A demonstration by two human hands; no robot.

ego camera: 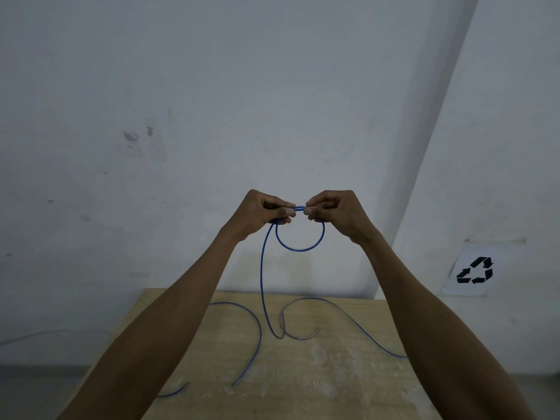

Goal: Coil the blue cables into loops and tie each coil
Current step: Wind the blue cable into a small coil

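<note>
A thin blue cable point(263, 277) is raised in front of me above a wooden table point(303, 374). Its top end forms one small round loop point(300, 249) that hangs below my hands. My left hand point(260, 215) pinches the left side of the loop's top, and my right hand point(336, 212) pinches the right side, fingertips almost touching. From my left hand the cable drops straight to the table and curls there. A second stretch of blue cable point(256, 338) curves across the table's left part.
A white wall stands close behind the table. A paper sheet with a black recycling symbol point(475, 270) is stuck low on the wall at right. Cable trails off the table's right edge point(394, 354) and left edge.
</note>
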